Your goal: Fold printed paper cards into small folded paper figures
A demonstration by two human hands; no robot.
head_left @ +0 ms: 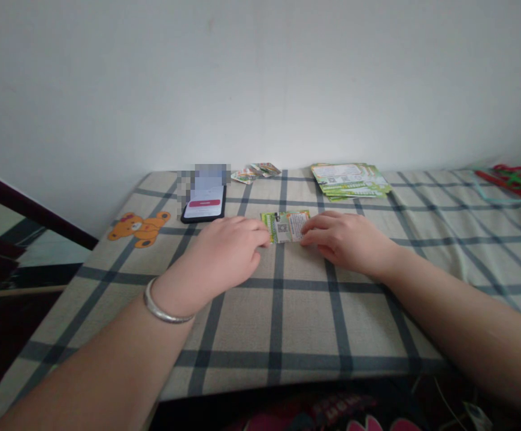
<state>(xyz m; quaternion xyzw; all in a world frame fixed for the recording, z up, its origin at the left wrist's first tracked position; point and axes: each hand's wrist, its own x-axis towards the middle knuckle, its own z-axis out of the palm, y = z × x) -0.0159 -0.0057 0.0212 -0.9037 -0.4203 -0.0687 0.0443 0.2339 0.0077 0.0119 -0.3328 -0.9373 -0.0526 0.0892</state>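
A small green-and-white printed card [282,228] lies flat near the mid. of the cloth-covered surface [308,326], btwn the two hands. It has a square code and lots of tiny words, too small to read. The L hand [224,248] has its fingertips on the card's left end, fingers bent and close together. The R hand [354,242] has its fingertips on the right end, fingers bent and a bit apart. Can't tell if either grip is pinching the card or just pressing on it. A silver bracelet [166,306] is on the L wrist.

Just past the L hand is a black phone [204,206], screen lit, w/ a red button; its top is blurred out. To its right, by the white wall [260,84], are a few small printed pieces [245,175]. A messy pile of green-and-white cards [353,179] is back past the R hand. An orange bear picture [139,229] lies flat near the left edge. At the far right, some red and green things [516,182] sit in a heap; can't tell what they are.
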